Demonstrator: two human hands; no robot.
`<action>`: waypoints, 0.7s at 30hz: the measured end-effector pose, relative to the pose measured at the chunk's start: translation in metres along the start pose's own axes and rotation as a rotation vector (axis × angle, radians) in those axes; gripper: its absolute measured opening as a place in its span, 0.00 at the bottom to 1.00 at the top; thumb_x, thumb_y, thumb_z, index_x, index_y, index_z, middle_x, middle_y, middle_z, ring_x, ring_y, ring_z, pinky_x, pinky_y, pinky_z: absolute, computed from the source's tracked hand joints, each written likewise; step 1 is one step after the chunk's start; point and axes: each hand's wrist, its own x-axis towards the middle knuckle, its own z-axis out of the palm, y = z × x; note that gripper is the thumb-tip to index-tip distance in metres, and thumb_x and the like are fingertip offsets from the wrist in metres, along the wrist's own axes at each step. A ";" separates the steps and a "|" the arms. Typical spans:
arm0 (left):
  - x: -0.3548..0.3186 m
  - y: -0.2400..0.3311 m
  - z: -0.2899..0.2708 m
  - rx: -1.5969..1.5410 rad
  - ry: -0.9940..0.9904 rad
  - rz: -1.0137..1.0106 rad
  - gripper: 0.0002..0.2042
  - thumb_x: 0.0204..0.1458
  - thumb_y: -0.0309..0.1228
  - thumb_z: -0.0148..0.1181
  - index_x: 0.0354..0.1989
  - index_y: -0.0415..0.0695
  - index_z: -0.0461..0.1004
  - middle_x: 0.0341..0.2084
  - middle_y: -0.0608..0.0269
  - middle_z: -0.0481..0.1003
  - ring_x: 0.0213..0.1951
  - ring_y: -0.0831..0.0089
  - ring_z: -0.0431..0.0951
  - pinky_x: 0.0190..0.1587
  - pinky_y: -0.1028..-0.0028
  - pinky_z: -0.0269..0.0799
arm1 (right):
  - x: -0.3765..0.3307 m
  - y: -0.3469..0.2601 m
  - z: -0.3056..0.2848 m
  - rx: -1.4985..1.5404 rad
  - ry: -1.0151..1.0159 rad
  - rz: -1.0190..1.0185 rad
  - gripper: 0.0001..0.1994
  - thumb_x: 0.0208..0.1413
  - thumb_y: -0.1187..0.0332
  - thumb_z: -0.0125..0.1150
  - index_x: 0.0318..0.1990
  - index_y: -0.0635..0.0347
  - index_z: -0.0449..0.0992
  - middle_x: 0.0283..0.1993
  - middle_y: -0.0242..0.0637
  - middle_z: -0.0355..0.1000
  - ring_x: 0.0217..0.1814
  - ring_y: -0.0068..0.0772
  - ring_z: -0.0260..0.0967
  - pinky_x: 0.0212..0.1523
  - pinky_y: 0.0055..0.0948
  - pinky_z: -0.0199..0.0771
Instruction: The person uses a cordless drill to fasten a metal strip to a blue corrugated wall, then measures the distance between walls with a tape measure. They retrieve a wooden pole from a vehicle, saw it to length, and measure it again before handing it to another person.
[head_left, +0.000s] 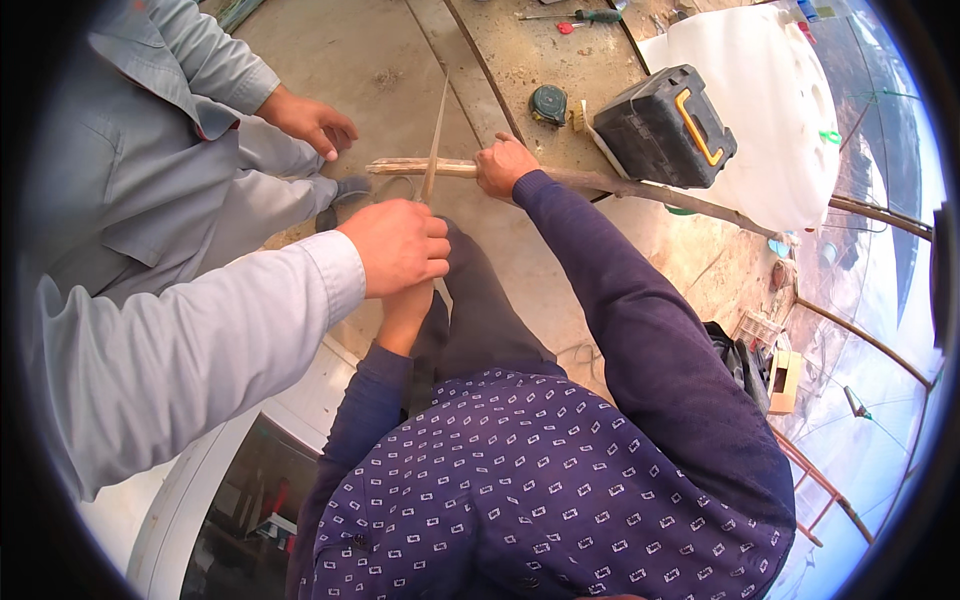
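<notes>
My right hand (505, 166) is wrapped round a long wooden stick (630, 187), close to its pale, bare left end. A long, thin, tapering blade (437, 140) stands across the stick just left of that hand, its tip pointing away from me. At the blade's near end, another person's hand (395, 248) in a light grey sleeve is closed over my left hand (406, 306). My left fingers are hidden under it, and so is any handle. The same person's other hand (312, 122) hangs free at the upper left, holding nothing.
Beyond the stick are a round tape measure (548, 104), a screwdriver (598, 16) and a black tool case (665, 125) with a yellow handle. A large white plastic container (770, 90) stands behind the case. The person in grey (150, 200) is close on my left.
</notes>
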 end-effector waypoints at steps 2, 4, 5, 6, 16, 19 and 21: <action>-0.004 0.008 0.003 -0.001 -0.003 -0.072 0.14 0.65 0.34 0.57 0.56 0.43 0.75 0.50 0.61 0.78 0.53 0.64 0.76 0.53 0.67 0.72 | -0.003 -0.002 0.001 -0.024 0.032 0.003 0.11 0.53 0.65 0.57 0.29 0.57 0.84 0.29 0.50 0.80 0.33 0.51 0.80 0.56 0.41 0.76; -0.011 0.012 0.008 0.086 -0.006 -0.189 0.14 0.65 0.33 0.57 0.55 0.43 0.76 0.52 0.59 0.78 0.55 0.62 0.76 0.55 0.66 0.71 | -0.008 -0.005 0.005 0.020 -0.031 0.032 0.10 0.53 0.65 0.58 0.29 0.57 0.85 0.30 0.50 0.81 0.34 0.51 0.81 0.48 0.43 0.77; -0.016 0.014 0.012 0.027 0.062 -0.136 0.13 0.64 0.32 0.56 0.54 0.43 0.77 0.53 0.58 0.78 0.56 0.61 0.76 0.57 0.65 0.71 | -0.012 -0.007 0.007 0.037 -0.057 0.037 0.10 0.53 0.65 0.59 0.29 0.56 0.85 0.30 0.50 0.81 0.34 0.51 0.81 0.47 0.44 0.77; -0.020 0.015 0.017 0.056 0.091 -0.115 0.13 0.64 0.32 0.56 0.55 0.43 0.77 0.53 0.58 0.79 0.56 0.61 0.76 0.56 0.65 0.71 | -0.015 -0.008 0.009 0.050 -0.154 0.049 0.09 0.52 0.65 0.59 0.30 0.56 0.85 0.30 0.50 0.81 0.34 0.50 0.81 0.47 0.44 0.77; -0.027 0.023 0.066 0.062 0.293 -0.001 0.10 0.61 0.24 0.61 0.49 0.38 0.80 0.47 0.58 0.81 0.51 0.62 0.79 0.53 0.65 0.74 | -0.017 0.012 0.014 0.043 0.006 -0.078 0.10 0.54 0.66 0.56 0.26 0.57 0.82 0.24 0.50 0.78 0.30 0.50 0.80 0.71 0.52 0.57; -0.032 0.033 0.065 -0.025 0.324 -0.106 0.10 0.60 0.24 0.62 0.49 0.39 0.80 0.48 0.59 0.81 0.51 0.65 0.79 0.53 0.67 0.74 | -0.022 0.013 0.013 0.007 -0.045 -0.109 0.11 0.54 0.67 0.55 0.27 0.58 0.82 0.24 0.50 0.78 0.31 0.50 0.79 0.77 0.52 0.48; -0.040 0.035 0.068 -0.106 0.347 -0.136 0.10 0.60 0.21 0.62 0.49 0.38 0.79 0.48 0.62 0.80 0.50 0.71 0.79 0.50 0.72 0.74 | -0.027 0.014 0.014 -0.019 -0.056 -0.118 0.11 0.54 0.67 0.55 0.27 0.58 0.83 0.24 0.50 0.78 0.31 0.50 0.79 0.78 0.52 0.46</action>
